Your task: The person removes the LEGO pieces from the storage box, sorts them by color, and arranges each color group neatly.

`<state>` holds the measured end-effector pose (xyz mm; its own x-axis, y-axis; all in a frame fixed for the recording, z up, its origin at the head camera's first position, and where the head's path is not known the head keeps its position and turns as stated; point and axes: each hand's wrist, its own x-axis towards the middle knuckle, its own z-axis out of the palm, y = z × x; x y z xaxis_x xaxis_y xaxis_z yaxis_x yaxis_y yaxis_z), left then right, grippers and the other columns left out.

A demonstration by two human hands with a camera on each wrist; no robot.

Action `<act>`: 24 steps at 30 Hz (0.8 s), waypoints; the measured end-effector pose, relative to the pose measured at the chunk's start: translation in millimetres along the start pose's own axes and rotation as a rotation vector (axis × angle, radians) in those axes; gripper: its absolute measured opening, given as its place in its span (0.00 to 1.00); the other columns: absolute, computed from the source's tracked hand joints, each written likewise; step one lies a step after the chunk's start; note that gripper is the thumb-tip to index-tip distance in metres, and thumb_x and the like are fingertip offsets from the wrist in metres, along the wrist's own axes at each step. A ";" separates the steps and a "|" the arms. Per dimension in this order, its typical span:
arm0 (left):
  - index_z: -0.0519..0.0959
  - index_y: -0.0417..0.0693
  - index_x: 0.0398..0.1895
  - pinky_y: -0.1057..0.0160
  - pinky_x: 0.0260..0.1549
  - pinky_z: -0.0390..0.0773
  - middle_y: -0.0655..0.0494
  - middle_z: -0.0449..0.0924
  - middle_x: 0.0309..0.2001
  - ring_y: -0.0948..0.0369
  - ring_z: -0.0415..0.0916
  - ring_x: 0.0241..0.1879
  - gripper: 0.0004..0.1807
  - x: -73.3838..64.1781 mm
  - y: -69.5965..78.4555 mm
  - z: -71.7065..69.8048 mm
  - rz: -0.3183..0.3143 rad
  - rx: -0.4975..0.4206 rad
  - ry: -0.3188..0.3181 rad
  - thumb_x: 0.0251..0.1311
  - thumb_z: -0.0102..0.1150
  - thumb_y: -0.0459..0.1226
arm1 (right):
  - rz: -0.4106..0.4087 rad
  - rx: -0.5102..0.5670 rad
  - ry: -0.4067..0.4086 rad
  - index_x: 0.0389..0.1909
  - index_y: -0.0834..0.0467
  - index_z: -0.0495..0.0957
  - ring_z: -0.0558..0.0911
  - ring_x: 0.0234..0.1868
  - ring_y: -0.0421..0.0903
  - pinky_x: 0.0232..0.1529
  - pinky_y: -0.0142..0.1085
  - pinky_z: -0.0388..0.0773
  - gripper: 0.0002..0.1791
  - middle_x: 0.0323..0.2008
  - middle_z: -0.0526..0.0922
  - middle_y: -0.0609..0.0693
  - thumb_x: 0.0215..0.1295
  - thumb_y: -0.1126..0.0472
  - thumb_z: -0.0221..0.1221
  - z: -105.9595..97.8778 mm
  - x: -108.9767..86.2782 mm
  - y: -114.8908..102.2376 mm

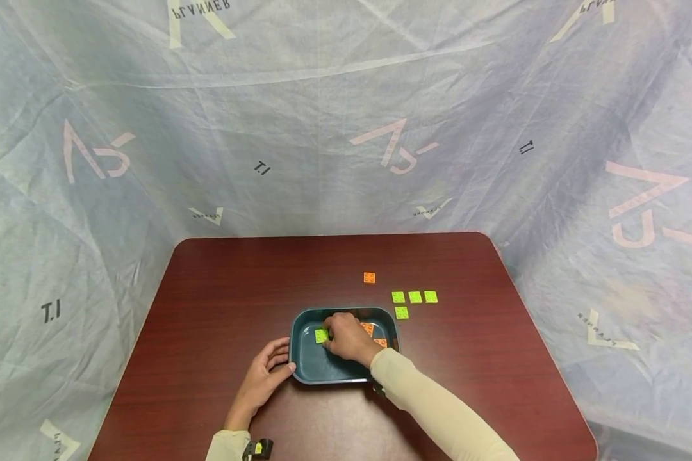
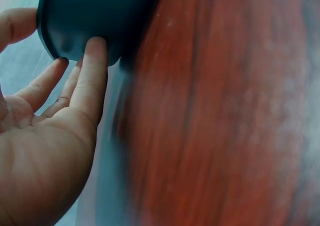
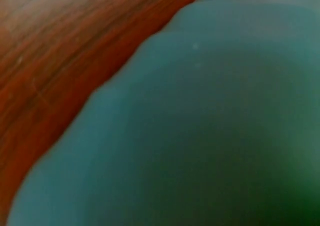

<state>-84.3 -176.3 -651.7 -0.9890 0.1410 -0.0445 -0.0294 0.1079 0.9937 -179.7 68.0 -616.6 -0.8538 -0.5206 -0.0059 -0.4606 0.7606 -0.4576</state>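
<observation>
A dark teal tray point(image 1: 307, 362) stands near the middle of the table. My left hand point(image 1: 263, 376) touches its left end with extended fingers and thumb; in the left wrist view, the fingers point(image 2: 92, 71) meet the tray's wall point(image 2: 80, 41). Inside the tray, my right hand point(image 1: 350, 339) curls its fingertips at the right edge of a lime green toy brick point(image 1: 320, 336), pinching it. Orange toy bricks point(image 1: 380, 343) lie in the right part of the tray, partly covered by that hand. A blurred teal surface fills most of the right wrist view.
Behind the tray lies a single orange brick point(image 1: 369, 278). Several green bricks lie beyond the tray's far right corner, three in a row and one green brick point(image 1: 402, 313) closer. Printed sheeting point(image 1: 323, 160) hangs around the reddish-brown table point(image 1: 207, 288).
</observation>
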 end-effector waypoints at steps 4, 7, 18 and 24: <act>0.73 0.45 0.73 0.64 0.59 0.79 0.39 0.78 0.68 0.49 0.78 0.62 0.31 -0.7 -0.4 0.3 0.014 0.005 -0.003 0.67 0.69 0.32 | 0.004 0.006 -0.010 0.46 0.56 0.89 0.77 0.32 0.36 0.36 0.31 0.78 0.17 0.32 0.82 0.44 0.57 0.55 0.78 1.0 0.0 1.3; 0.73 0.45 0.73 0.64 0.59 0.79 0.39 0.78 0.68 0.48 0.78 0.62 0.31 -0.4 0.0 0.7 0.009 0.001 -0.001 0.67 0.69 0.32 | 0.010 0.013 -0.013 0.46 0.56 0.89 0.77 0.32 0.36 0.36 0.31 0.79 0.18 0.33 0.82 0.44 0.57 0.55 0.78 1.0 -0.6 2.5; 0.73 0.45 0.73 0.66 0.57 0.79 0.39 0.78 0.67 0.44 0.78 0.62 0.31 0.1 1.4 1.0 0.006 -0.015 0.012 0.67 0.68 0.32 | -0.030 0.013 -0.011 0.46 0.56 0.88 0.79 0.33 0.36 0.37 0.30 0.79 0.18 0.33 0.83 0.45 0.57 0.53 0.78 -5.9 -3.6 4.2; 0.72 0.45 0.73 0.67 0.56 0.79 0.39 0.77 0.67 0.44 0.78 0.61 0.31 0.6 -1.0 0.8 0.005 -0.017 0.013 0.68 0.68 0.32 | -0.046 0.030 0.004 0.45 0.55 0.88 0.80 0.34 0.37 0.37 0.31 0.79 0.18 0.32 0.83 0.44 0.57 0.53 0.78 -11.5 -6.6 4.0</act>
<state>-84.7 -175.5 -652.8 -0.9909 0.1288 -0.0381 -0.0266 0.0902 0.9956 -178.7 78.9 -608.1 -0.8331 -0.5528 0.0193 -0.4916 0.7239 -0.4840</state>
